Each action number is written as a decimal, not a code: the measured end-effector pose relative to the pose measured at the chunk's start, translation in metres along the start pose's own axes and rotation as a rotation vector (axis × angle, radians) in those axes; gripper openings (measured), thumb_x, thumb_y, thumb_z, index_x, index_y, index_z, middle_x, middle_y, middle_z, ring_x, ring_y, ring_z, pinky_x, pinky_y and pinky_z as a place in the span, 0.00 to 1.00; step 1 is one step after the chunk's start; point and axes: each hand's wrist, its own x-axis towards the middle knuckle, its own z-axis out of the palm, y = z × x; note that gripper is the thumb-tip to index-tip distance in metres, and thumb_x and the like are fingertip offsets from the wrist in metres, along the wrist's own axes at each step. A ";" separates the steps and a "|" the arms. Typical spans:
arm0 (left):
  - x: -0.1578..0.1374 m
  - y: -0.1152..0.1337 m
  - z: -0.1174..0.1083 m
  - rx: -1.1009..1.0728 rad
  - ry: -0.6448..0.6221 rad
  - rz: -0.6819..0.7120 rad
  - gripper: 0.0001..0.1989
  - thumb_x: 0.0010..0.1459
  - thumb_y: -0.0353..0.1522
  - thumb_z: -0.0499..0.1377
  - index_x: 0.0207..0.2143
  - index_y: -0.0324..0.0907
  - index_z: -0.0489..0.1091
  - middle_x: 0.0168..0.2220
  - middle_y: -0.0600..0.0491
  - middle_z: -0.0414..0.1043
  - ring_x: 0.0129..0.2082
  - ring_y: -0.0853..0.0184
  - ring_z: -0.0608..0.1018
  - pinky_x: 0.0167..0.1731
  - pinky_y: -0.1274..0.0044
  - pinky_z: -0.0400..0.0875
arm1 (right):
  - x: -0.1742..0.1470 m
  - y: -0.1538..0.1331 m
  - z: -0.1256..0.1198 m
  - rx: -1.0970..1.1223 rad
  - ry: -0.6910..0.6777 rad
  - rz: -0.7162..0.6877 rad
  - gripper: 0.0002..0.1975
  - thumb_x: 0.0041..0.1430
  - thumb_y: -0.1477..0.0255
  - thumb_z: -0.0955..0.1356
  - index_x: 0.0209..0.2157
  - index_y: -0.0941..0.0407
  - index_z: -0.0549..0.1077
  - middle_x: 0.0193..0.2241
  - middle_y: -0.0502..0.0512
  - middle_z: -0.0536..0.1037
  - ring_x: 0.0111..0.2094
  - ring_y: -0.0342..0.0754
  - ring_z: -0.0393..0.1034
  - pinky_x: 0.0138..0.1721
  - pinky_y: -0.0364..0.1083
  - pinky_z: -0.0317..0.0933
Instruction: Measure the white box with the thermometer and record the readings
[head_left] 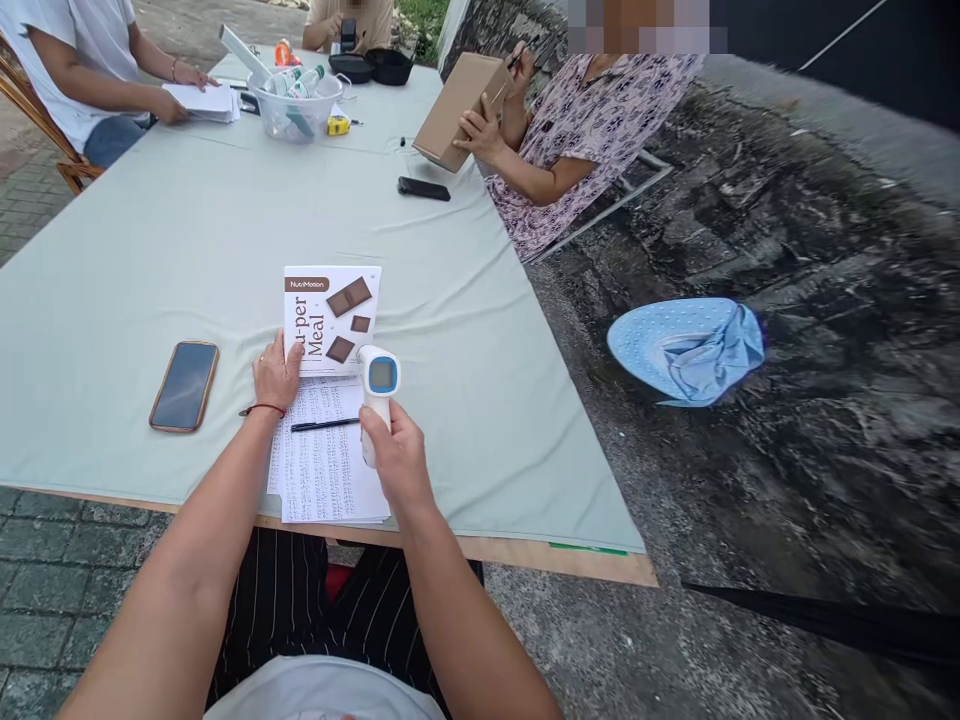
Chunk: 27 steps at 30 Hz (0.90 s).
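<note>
My left hand (pixel 276 372) grips the lower left edge of a white box (pixel 341 318) printed with brown chocolate squares and the words "NutriMotion" and "Meal". In my right hand (pixel 399 455) is a white infrared thermometer (pixel 377 400), its blue-framed screen facing me and its head at the box's lower right corner. Below the box lie sheets of printed paper (pixel 322 480) near the table's front edge. A black pen (pixel 324 425) rests across them, its right end close to the thermometer. Left of my left hand lies a smartphone (pixel 184 386) in a brown case.
A pale green cloth covers the table (pixel 187 230). Farther back are a clear basin (pixel 296 112) of bottles, a yellow tape measure (pixel 338 125) and a black phone (pixel 424 189). A person at right holds a cardboard box (pixel 461 110); another at left holds papers (pixel 202 100). A blue hat (pixel 686 352) lies right.
</note>
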 end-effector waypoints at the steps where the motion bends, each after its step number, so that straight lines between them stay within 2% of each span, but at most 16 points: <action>1: 0.000 0.000 0.000 -0.002 0.003 0.004 0.32 0.67 0.52 0.37 0.56 0.42 0.65 0.46 0.42 0.75 0.51 0.51 0.74 0.55 0.59 0.60 | -0.006 -0.005 -0.005 -0.018 0.010 -0.009 0.21 0.53 0.53 0.68 0.37 0.56 0.74 0.25 0.49 0.72 0.28 0.45 0.64 0.30 0.44 0.61; 6: 0.002 -0.001 -0.002 0.000 0.027 0.022 0.36 0.65 0.55 0.35 0.57 0.42 0.65 0.44 0.42 0.75 0.50 0.50 0.74 0.53 0.59 0.62 | -0.032 -0.026 -0.023 -0.074 0.050 -0.040 0.19 0.54 0.55 0.69 0.39 0.55 0.75 0.27 0.50 0.73 0.28 0.45 0.64 0.30 0.44 0.61; 12: 0.006 -0.003 -0.005 -0.022 0.035 0.055 0.37 0.64 0.57 0.35 0.57 0.42 0.65 0.44 0.42 0.76 0.48 0.50 0.75 0.51 0.60 0.63 | -0.053 -0.042 -0.032 -0.085 0.073 -0.091 0.18 0.54 0.57 0.70 0.41 0.55 0.76 0.28 0.50 0.75 0.28 0.45 0.64 0.29 0.43 0.62; 18: 0.007 -0.003 -0.008 -0.026 0.036 0.064 0.40 0.62 0.59 0.33 0.56 0.41 0.66 0.44 0.41 0.75 0.47 0.49 0.75 0.50 0.59 0.64 | -0.065 -0.050 -0.036 -0.085 0.082 -0.136 0.15 0.55 0.58 0.69 0.36 0.55 0.77 0.24 0.49 0.72 0.26 0.44 0.62 0.28 0.43 0.60; 20: 0.007 -0.004 -0.008 -0.039 0.034 0.065 0.39 0.62 0.59 0.36 0.55 0.42 0.67 0.45 0.42 0.76 0.47 0.50 0.75 0.50 0.60 0.64 | -0.061 -0.041 -0.041 -0.119 0.085 -0.115 0.16 0.55 0.57 0.69 0.38 0.55 0.77 0.26 0.50 0.73 0.28 0.45 0.64 0.29 0.44 0.61; 23: 0.007 -0.007 -0.008 -0.057 0.016 0.068 0.37 0.61 0.59 0.43 0.56 0.42 0.66 0.45 0.43 0.76 0.48 0.52 0.76 0.50 0.62 0.65 | -0.041 -0.014 -0.057 -0.254 0.149 -0.074 0.24 0.52 0.56 0.70 0.48 0.55 0.75 0.37 0.54 0.78 0.36 0.50 0.69 0.37 0.48 0.65; 25: 0.007 -0.008 -0.008 -0.084 -0.001 0.066 0.36 0.58 0.58 0.50 0.58 0.43 0.64 0.47 0.44 0.75 0.49 0.53 0.75 0.50 0.64 0.67 | -0.021 0.012 -0.072 -0.443 0.211 -0.053 0.29 0.50 0.56 0.71 0.52 0.55 0.73 0.45 0.58 0.77 0.43 0.54 0.70 0.43 0.51 0.65; 27: 0.006 -0.007 -0.008 -0.132 -0.014 0.060 0.35 0.57 0.56 0.55 0.59 0.44 0.63 0.49 0.46 0.75 0.50 0.54 0.76 0.49 0.65 0.68 | -0.004 0.038 -0.088 -0.712 0.234 -0.003 0.29 0.50 0.56 0.69 0.53 0.54 0.72 0.46 0.61 0.76 0.46 0.57 0.69 0.46 0.54 0.63</action>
